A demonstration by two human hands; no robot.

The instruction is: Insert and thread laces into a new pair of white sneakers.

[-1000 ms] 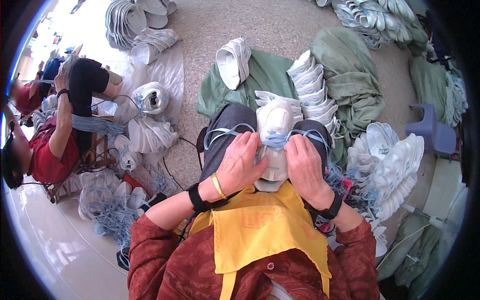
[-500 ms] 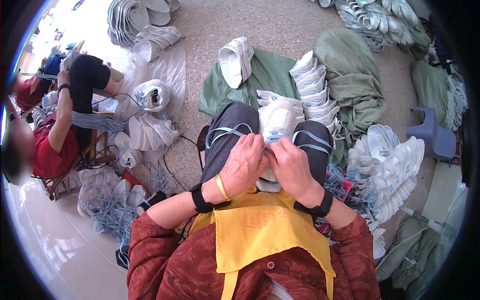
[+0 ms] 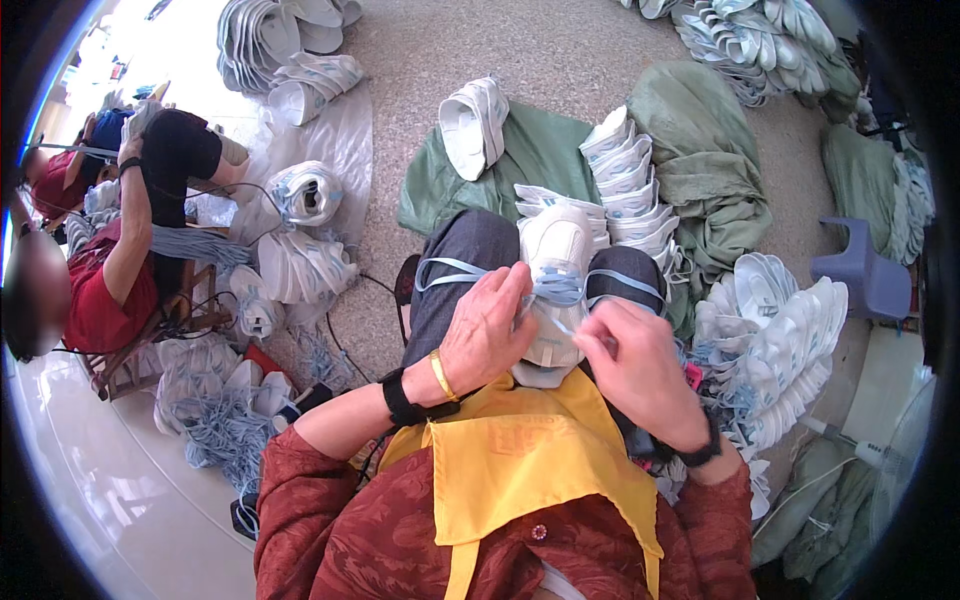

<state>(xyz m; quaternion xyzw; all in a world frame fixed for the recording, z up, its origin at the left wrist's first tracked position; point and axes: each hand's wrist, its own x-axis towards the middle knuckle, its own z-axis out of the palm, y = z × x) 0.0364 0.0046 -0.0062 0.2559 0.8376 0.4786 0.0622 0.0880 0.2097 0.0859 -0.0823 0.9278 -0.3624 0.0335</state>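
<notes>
Between my knees rests a white shoe upper (image 3: 556, 238), toe pointing away from me, with light blue shoelace (image 3: 560, 287) threaded across its front. My left hand (image 3: 487, 325) is at the upper's left edge, fingers bent and closed around a bit of lace by the eyelets. On the other side, my right hand (image 3: 640, 365) pinches a lace end drawn toward the right; its fingertips stand just off the upper. The upper's tongue shows between both hands. Loops of blue lace lie over both my knees.
Nested white shoe uppers (image 3: 632, 185) stand ahead, with another stack (image 3: 470, 128) on green cloth (image 3: 545, 150). More uppers (image 3: 770, 340) and a grey-blue stool (image 3: 865, 270) are at right. Left, a co-worker in red (image 3: 110, 285) sits near blue laces (image 3: 235, 430). A fan (image 3: 880, 455) stands lower right.
My hands have parted: the right one has moved right and toward me, pulling lace, while the left stays at the upper's left side. More of the lacing and tongue now shows.
</notes>
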